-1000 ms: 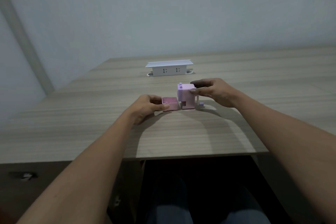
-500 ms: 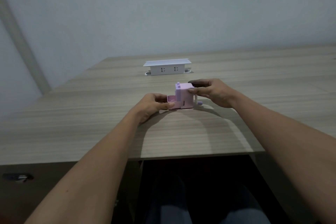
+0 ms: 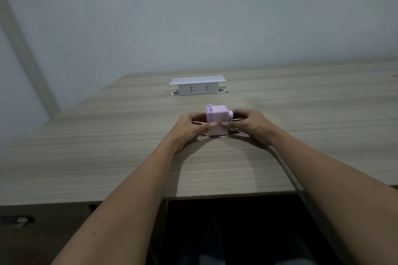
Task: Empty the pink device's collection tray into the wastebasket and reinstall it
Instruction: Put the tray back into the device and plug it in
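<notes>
Pink device (image 3: 217,121) clasped on both sides atop wooden counter (image 3: 107,146).
Left hand (image 3: 189,128), right hand (image 3: 249,123) gripping it; collection tray apparently seated; uneven squeeze could pop it loose.

I found no legible text, label, brand, number or sign anywhere. The pink device (image 3: 217,120) I held bore no readable marking on its faces. The white socket box (image 3: 197,88) on the table (image 3: 107,146) showed only outlet slots, no lettering.
</notes>
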Motion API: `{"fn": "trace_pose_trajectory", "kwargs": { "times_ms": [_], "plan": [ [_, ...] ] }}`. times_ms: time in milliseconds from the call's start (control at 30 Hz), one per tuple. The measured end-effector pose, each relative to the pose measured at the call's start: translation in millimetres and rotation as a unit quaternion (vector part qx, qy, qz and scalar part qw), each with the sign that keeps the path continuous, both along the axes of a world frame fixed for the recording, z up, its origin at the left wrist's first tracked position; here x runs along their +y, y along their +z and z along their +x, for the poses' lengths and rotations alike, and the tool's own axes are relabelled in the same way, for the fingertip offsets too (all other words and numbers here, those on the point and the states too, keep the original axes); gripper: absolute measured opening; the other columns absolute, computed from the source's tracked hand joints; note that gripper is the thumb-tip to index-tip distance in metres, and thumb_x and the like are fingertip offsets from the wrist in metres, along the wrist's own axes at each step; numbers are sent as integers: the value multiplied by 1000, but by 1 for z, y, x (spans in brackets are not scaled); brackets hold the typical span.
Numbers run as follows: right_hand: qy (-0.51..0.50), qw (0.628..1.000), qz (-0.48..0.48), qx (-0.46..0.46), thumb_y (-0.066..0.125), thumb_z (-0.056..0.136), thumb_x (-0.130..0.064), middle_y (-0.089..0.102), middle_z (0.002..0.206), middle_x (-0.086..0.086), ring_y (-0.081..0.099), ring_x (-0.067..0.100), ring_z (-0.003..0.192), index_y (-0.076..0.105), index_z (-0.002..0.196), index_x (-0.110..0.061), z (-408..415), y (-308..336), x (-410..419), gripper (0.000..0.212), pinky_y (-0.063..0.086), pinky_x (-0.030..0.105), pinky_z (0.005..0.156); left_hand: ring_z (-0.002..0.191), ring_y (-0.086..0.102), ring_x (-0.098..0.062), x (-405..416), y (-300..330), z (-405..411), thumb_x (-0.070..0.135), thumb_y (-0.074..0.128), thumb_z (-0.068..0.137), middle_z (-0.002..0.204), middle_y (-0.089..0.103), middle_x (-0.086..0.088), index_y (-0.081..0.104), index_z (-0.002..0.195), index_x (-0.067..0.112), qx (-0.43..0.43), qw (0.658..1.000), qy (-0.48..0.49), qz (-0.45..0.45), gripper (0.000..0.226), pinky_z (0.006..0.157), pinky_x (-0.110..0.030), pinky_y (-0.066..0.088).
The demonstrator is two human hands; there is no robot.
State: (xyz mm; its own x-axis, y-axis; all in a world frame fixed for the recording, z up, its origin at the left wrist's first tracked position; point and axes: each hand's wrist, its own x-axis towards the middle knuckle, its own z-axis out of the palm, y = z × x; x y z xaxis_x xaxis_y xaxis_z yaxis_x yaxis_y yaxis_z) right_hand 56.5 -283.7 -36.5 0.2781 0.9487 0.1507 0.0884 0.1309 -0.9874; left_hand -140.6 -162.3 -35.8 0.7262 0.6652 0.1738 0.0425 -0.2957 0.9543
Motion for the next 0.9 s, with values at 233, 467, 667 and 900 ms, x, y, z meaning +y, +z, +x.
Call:
{"fn": "trace_pose_trajectory", "kwargs": {
  "times_ms": [233,467,667,900],
  "plan": [
    [-41,997,35,-54,84,75,-5,77,113,10,71,27,111,73,120,-6,20,14,22,46,54,42,101,108,74,-23,22,14,24,13,83,81,114,79,-6,72,127,11,-18,1000,12,-2,47,96,-36,59],
    [-36,996,36,-79,84,76,-6,78,113,9,70,28,113,74,119,-7,53,30,65,44,55,40,100,112,72,-20,64,26,59,13,82,83,120,77,-3,70,130,9,-14,999,28,22,49,101,-37,56],
    [-40,995,34,-84,83,77,-7,78,112,7,72,24,108,73,120,-6,93,40,121,44,56,38,95,98,67,-1,107,42,94,12,77,87,116,73,1,66,133,8,-10,999,30,29,48,80,-15,53],
    [-54,995,24,-85,82,78,-5,78,111,9,73,17,98,74,118,-4,138,26,188,41,58,31,89,102,72,-18,175,28,146,8,79,84,115,75,-6,68,131,3,0,998,57,22,48,75,-14,58]
  ]
}}
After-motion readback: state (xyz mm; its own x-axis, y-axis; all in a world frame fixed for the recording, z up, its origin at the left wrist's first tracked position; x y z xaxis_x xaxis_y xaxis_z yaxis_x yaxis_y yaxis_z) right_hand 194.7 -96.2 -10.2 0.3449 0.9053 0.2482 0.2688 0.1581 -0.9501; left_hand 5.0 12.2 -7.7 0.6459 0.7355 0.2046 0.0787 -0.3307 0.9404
